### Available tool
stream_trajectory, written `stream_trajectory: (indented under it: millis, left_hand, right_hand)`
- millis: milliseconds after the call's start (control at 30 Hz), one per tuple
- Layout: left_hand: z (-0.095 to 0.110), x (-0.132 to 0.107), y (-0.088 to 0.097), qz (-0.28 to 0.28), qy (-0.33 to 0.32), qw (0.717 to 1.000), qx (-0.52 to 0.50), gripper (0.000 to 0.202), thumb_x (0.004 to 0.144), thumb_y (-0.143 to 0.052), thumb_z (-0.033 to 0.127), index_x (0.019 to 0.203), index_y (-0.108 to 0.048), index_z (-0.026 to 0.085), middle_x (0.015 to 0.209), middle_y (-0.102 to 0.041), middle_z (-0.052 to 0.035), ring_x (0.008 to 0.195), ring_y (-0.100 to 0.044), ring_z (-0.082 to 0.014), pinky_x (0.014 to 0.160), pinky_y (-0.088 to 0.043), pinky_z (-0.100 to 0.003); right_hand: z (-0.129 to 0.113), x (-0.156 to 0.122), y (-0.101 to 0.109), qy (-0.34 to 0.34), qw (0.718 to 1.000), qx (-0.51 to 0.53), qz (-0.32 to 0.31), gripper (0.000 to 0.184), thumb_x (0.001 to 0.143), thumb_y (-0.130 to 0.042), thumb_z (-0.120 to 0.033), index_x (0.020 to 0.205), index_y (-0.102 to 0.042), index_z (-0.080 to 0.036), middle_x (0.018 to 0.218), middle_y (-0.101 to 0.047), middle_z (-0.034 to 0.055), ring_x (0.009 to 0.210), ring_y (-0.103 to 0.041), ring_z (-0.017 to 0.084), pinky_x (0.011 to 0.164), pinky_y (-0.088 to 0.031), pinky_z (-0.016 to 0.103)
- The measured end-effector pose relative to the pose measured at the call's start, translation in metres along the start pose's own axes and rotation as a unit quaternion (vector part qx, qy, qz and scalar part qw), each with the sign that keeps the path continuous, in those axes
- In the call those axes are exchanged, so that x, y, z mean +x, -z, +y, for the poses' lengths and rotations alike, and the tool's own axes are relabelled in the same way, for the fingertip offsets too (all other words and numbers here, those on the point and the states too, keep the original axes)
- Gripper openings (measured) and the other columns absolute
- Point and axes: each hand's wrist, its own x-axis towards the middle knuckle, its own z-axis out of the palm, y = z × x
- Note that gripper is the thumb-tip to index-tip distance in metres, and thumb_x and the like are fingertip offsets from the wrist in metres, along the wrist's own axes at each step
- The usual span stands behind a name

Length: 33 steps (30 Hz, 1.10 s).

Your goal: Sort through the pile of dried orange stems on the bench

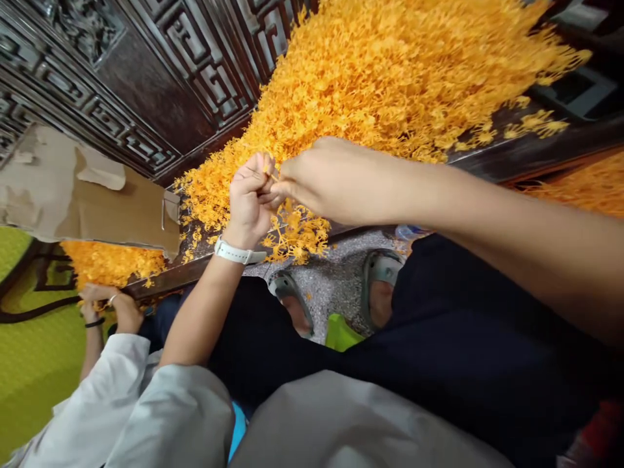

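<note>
My left hand point(249, 198), with a white watch band point(236, 252) at the wrist, has its fingers curled in a pinch. Between its fingertips and those of my right hand point(316, 179) shows a small orange plastic flower piece point(272, 174). Both hands meet there, fingers closed. Just below them hangs a loose bunch of orange plastic flower pieces point(299, 235); which hand bears it is hard to see. Behind my hands lies a large heap of the same orange pieces point(380, 84), spread over a dark wooden seat.
A torn cardboard box point(121, 208) stands to the left on the seat. Another person's hands point(114, 302) are at a smaller orange pile point(114, 263) beyond it. A carved wooden backrest point(160, 84) rises behind. Below are my sandals point(383, 273) and a green plastic object point(341, 333).
</note>
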Motion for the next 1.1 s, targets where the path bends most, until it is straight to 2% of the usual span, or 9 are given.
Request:
stream_trajectory:
  millis: [233,400,500,600,667,767,833,967,1100]
  left_hand:
    - [0.006,0.002,-0.014,0.024,0.026,0.992,-0.118,0.026,0.098,-0.047,0.003,0.076,-0.047,0.019,0.059,-0.019,0.0058,0.04,-0.02,-0.0041,0.042,-0.017,-0.016]
    - [0.028,0.027,0.023,0.105,0.014,0.958,-0.265,0.038,0.104,-0.035,0.003,0.071,-0.043,0.021,0.052,-0.014,0.008,0.037,-0.014,-0.0076,0.037,-0.015,-0.02]
    - [0.045,0.037,0.063,0.139,-0.026,0.948,-0.286,0.042,0.113,-0.032,0.015,0.073,-0.044,0.021,0.05,-0.017,0.0076,0.037,-0.016,-0.0083,0.037,-0.018,-0.02]
    - [0.046,0.033,0.08,0.107,-0.037,0.956,-0.271,0.039,0.115,-0.035,0.022,0.079,-0.051,0.021,0.052,-0.025,0.0066,0.039,-0.022,-0.0087,0.038,-0.022,-0.02]
    - [0.038,0.028,0.074,0.081,-0.031,0.961,-0.262,0.036,0.114,-0.041,0.029,0.082,-0.054,0.022,0.054,-0.028,0.006,0.04,-0.026,-0.0086,0.039,-0.024,-0.021]
    - [0.031,0.023,0.053,0.05,-0.001,0.964,-0.259,0.03,0.112,-0.047,0.04,0.091,-0.059,0.024,0.055,-0.03,0.0056,0.04,-0.028,-0.0095,0.04,-0.025,-0.024]
    - [0.032,0.021,0.039,0.028,0.008,0.962,-0.271,0.029,0.113,-0.045,0.041,0.093,-0.059,0.024,0.056,-0.028,0.0055,0.04,-0.027,-0.0098,0.04,-0.025,-0.024]
    - [0.038,0.019,0.024,-0.001,-0.017,0.972,-0.233,0.037,0.114,-0.04,0.042,0.094,-0.063,0.021,0.064,-0.038,0.0024,0.049,-0.043,-0.0095,0.049,-0.038,-0.021]
    - [0.027,0.018,0.023,0.007,-0.073,0.995,-0.07,0.029,0.101,-0.07,0.051,0.109,-0.07,0.023,0.091,-0.063,-0.0035,0.088,-0.068,-0.0153,0.07,-0.051,-0.023]
  right_hand:
    - [-0.029,0.021,0.004,-0.085,0.942,-0.301,-0.123,0.039,0.094,-0.071,-0.016,0.061,-0.053,-0.016,0.056,-0.041,-0.0003,0.074,-0.059,0.016,0.066,-0.035,0.026]
    - [-0.072,-0.006,-0.012,-0.273,0.778,-0.272,-0.495,0.026,0.097,-0.069,-0.021,0.072,-0.064,-0.014,0.061,-0.056,-0.0029,0.057,-0.056,0.011,0.06,-0.041,0.025]
    - [-0.076,-0.016,-0.007,-0.218,0.721,-0.181,-0.632,0.024,0.096,-0.069,-0.02,0.074,-0.068,-0.014,0.063,-0.061,-0.0026,0.054,-0.057,0.01,0.058,-0.045,0.025]
    - [-0.07,-0.001,0.019,-0.098,0.832,-0.039,-0.544,0.008,0.096,-0.072,-0.02,0.09,-0.07,-0.015,0.079,-0.071,-0.0023,0.064,-0.063,0.008,0.066,-0.05,0.023]
    - [-0.06,0.018,0.038,-0.045,0.945,0.117,-0.301,0.02,0.098,-0.072,-0.036,0.102,-0.066,-0.017,0.097,-0.076,-0.0011,0.075,-0.067,0.008,0.076,-0.053,0.024]
    - [-0.034,0.041,0.045,-0.055,0.993,0.097,0.039,0.035,0.104,-0.058,-0.054,0.105,-0.06,-0.019,0.105,-0.075,0.0004,0.079,-0.066,0.009,0.076,-0.052,0.028]
    - [-0.014,0.046,0.033,-0.06,0.997,-0.039,0.036,0.039,0.1,-0.066,-0.057,0.1,-0.061,-0.018,0.098,-0.072,0.0022,0.075,-0.063,0.011,0.068,-0.051,0.027]
    - [0.01,0.039,-0.005,-0.011,0.981,-0.101,-0.166,0.038,0.094,-0.078,-0.052,0.086,-0.06,-0.019,0.074,-0.062,0.0008,0.068,-0.06,0.014,0.06,-0.051,0.028]
    - [0.01,0.04,-0.014,0.029,0.996,-0.066,-0.059,0.04,0.098,-0.072,-0.055,0.083,-0.056,-0.021,0.065,-0.054,-0.0016,0.062,-0.058,0.015,0.056,-0.049,0.029]
